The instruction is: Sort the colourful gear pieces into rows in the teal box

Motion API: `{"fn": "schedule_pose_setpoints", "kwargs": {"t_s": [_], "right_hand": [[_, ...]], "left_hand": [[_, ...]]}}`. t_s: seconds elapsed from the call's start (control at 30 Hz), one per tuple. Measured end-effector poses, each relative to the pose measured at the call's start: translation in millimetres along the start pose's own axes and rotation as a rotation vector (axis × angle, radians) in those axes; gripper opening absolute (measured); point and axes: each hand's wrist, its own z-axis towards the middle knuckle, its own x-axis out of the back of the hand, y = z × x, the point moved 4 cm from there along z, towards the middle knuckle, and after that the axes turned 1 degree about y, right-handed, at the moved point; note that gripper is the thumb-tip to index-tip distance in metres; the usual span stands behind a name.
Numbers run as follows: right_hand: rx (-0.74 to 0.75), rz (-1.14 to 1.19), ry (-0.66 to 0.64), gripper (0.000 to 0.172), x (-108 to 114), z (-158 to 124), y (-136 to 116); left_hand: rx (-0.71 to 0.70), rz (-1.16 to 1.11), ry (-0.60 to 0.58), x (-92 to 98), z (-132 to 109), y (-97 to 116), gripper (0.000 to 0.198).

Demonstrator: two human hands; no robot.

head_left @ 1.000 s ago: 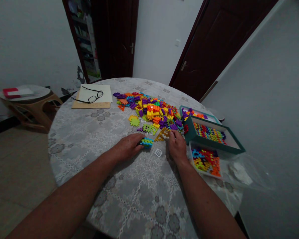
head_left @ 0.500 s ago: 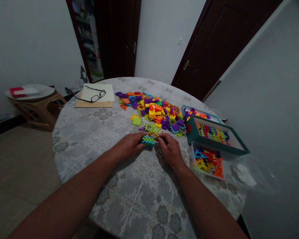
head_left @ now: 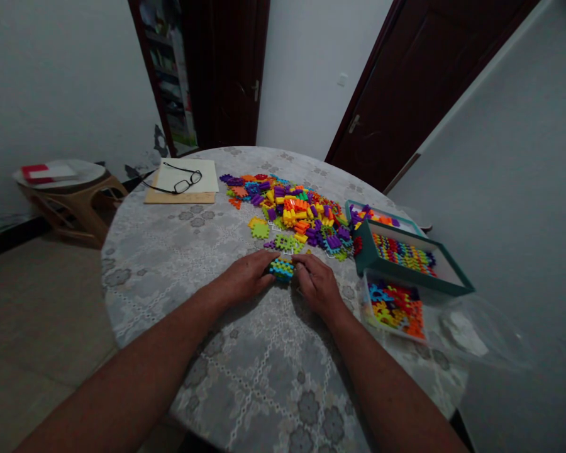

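Between my two hands sits a small stack of interlocking plastic building pieces [head_left: 282, 269], blue-green and yellow with notched edges. My left hand [head_left: 251, 274] grips its left side, thumb in front and fingers behind. On the right side, my right hand [head_left: 317, 280] has its fingers closed against the stack. Part of the stack is hidden by the fingers. Just beyond the hands lie a green notched piece [head_left: 287, 243] and a yellow-green square piece [head_left: 260, 230], at the near edge of a large pile of colourful building pieces [head_left: 295, 207].
To the right stand a teal box [head_left: 415, 277] with rows of pieces, its teal lid [head_left: 408, 223], and a clear plastic tub [head_left: 375, 324] of loose pieces. A clear bag [head_left: 481, 333] lies beside it. Glasses [head_left: 183, 185] rest on papers [head_left: 207, 174] at the left; a stool [head_left: 70, 207] stands beyond.
The golden-yellow piece at the right hand has been brought flat against the stack. My right hand has shifted slightly left, closer in. The view has shifted very slightly.
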Motion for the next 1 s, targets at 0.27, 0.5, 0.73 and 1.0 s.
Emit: {"fn": "schedule_pose_setpoints", "kwargs": {"t_s": [0.27,0.5,0.73,1.0], "right_hand": [[0.096,-0.035,-0.07,0.036,-11.8,-0.8,-8.1],[0.021,-0.16,-0.226,0.037,-12.7,3.3,-13.3],[-0.093,-0.219,-0.339,0.035,0.8,0.7,-22.2],[-0.171,-0.153,-0.35,0.027,16.6,0.4,-24.3]], "left_hand": [[-0.022,-0.045,-0.013,1.8,3.6,-1.1,0.046],[-0.021,-0.036,-0.044,4.8,7.4,-9.2,0.037],[-0.044,-0.044,-0.025,-2.2,5.3,-20.1,0.05],[-0.059,-0.106,-0.037,-6.7,3.9,-21.8,0.058]]}}
